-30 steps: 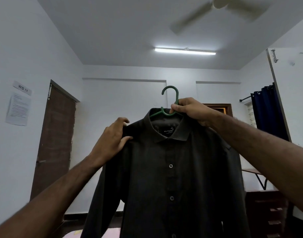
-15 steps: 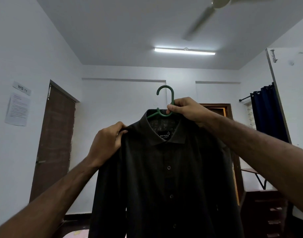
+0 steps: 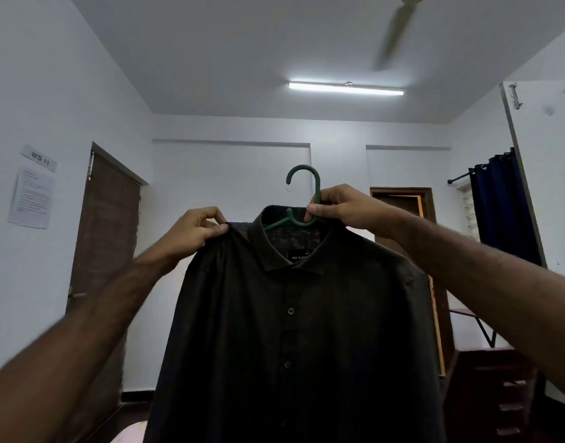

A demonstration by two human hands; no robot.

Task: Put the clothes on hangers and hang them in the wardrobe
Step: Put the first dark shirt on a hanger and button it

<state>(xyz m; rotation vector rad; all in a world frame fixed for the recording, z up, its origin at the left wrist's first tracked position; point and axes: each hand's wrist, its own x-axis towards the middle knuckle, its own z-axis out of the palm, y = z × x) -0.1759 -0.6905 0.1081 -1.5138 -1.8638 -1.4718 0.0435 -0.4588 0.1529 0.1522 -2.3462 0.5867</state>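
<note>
A dark button-up shirt (image 3: 294, 330) hangs in front of me on a green plastic hanger (image 3: 303, 180), held up at chest height in the middle of the view. My right hand (image 3: 338, 206) grips the hanger's neck just below the hook, right of the collar. My left hand (image 3: 194, 230) pinches the shirt's left shoulder seam between thumb and fingers. The hanger's arms are mostly hidden inside the shirt; only a short green piece shows within the collar.
A white wardrobe door (image 3: 549, 174) stands open at the right edge, with a dark blue curtain (image 3: 498, 212) behind it. A brown door (image 3: 105, 251) is on the left wall, another doorway (image 3: 402, 203) behind the shirt. Dark drawers (image 3: 498, 394) sit at lower right. A ceiling fan (image 3: 399, 27) spins overhead.
My left hand has slid up along the shirt's left shoulder toward the collar and now pinches the seam. The shirt sits straighter on the hanger; my right hand keeps its grip.
</note>
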